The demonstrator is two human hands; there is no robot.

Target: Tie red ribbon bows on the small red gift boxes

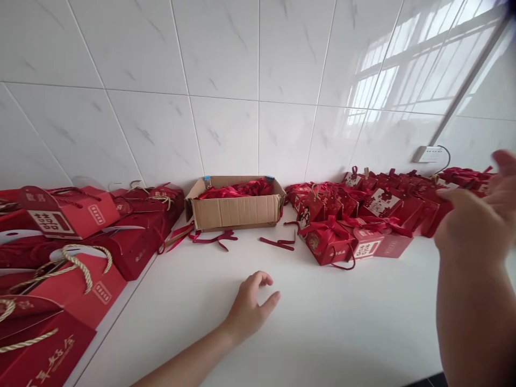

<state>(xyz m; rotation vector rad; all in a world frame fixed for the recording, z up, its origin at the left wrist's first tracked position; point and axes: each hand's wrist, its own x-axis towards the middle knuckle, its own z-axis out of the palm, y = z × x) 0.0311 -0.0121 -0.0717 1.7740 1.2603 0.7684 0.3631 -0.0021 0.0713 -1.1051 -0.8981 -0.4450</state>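
My left hand [250, 307] rests over the white tabletop [322, 322], fingers loosely curved and thumb apart, with nothing between them. Raised at the right edge is my right hand [479, 215], its thumb and fingers spread and no object visible in it; some fingertips leave the picture. Behind it, close in view, are rows of small red gift boxes [419, 209]. A red box with a ribbon bow [328, 242] stands at the front of that group, beside a red box with a white character panel [366, 246].
An open cardboard box [234, 213] holding red ribbons [242, 189] stands against the tiled wall. Loose ribbon pieces [278, 244] lie before it. Larger red boxes with rope handles [76, 285] crowd the left side. A white power strip [428, 154] is at the back right.
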